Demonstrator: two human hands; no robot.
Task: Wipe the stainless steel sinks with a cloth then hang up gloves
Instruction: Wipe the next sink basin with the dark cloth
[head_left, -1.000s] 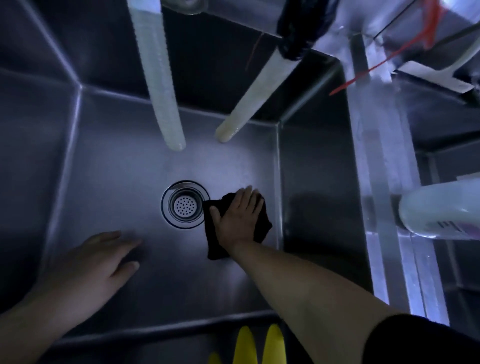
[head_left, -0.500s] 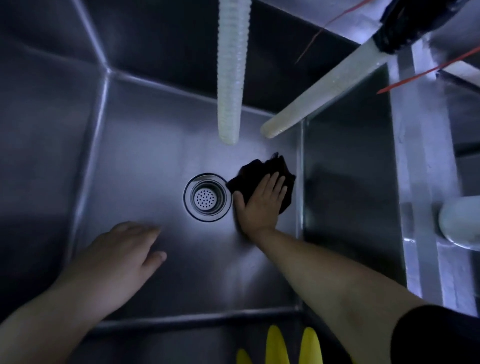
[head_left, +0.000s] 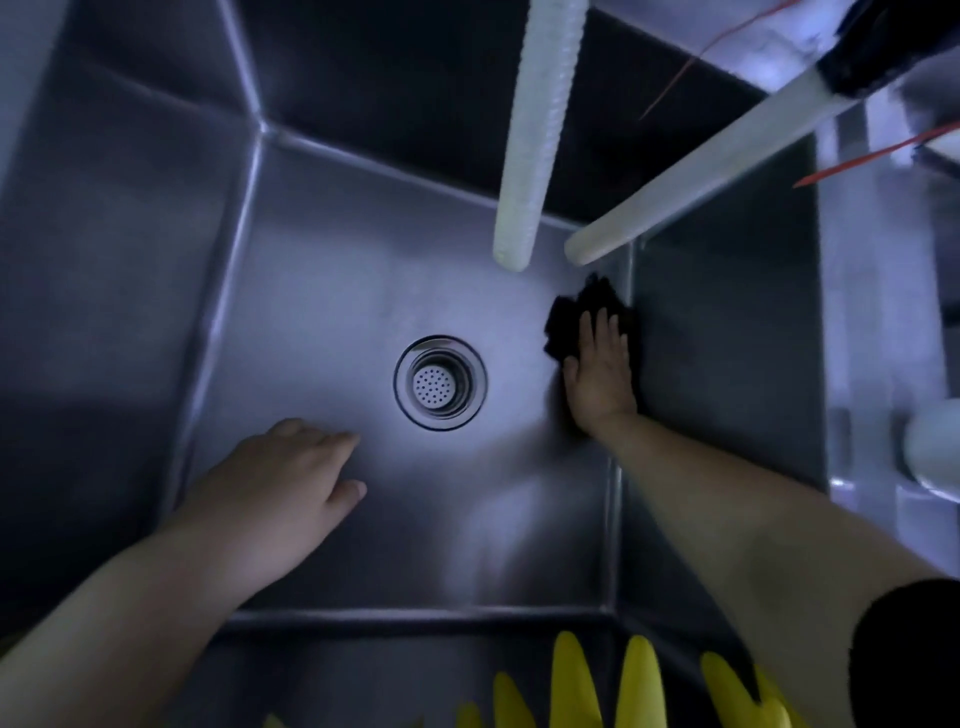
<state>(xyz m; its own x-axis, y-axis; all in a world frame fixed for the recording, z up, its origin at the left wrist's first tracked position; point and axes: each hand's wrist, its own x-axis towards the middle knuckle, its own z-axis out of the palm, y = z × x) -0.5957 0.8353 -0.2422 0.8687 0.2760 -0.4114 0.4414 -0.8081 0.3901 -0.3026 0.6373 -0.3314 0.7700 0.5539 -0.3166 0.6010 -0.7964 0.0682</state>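
Observation:
I look down into a deep stainless steel sink (head_left: 322, 291) with a round drain strainer (head_left: 440, 383) in its floor. My right hand (head_left: 600, 371) lies flat on a dark cloth (head_left: 574, 317), pressing it onto the sink floor in the far right corner, against the right wall. My left hand (head_left: 280, 483) hovers over the near left floor, fingers apart and holding nothing. Yellow glove fingertips (head_left: 636, 686) stick up over the near rim at the bottom edge.
Two pale corrugated hoses (head_left: 535, 130) (head_left: 711, 171) hang down into the sink from the top, ending above the cloth. A steel divider (head_left: 862, 322) runs along the right, with a white bottle (head_left: 932, 449) at the right edge and a red cord (head_left: 872, 156) above.
My right hand has slid the cloth from beside the drain away from me and to the right, into the far right corner. My left hand has stayed put.

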